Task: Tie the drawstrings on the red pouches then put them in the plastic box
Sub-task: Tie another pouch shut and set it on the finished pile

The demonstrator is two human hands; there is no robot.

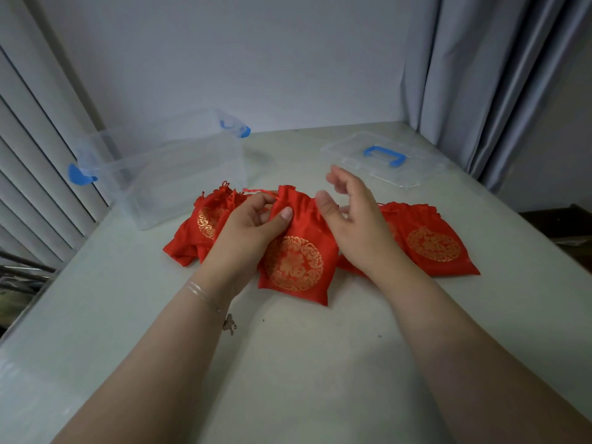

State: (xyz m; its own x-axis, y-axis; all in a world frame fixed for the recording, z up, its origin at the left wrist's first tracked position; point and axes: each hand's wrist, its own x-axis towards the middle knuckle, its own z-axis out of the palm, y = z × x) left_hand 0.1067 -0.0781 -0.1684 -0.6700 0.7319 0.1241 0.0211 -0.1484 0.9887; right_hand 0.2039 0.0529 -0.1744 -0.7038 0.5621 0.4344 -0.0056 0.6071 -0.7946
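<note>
Pinching the red pouch, left hand; right hand spread open; no legible writing.

Table: pouches, box, lid.

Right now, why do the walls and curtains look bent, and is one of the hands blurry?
In the head view, the wide-angle lens bows the curtain and blinds outward at the edges. The right hand is motion-smeared at the fingertips, while the left hand pinching the middle pouch is sharper. Lighting is soft and dim; shadows on the table are faint.
</note>
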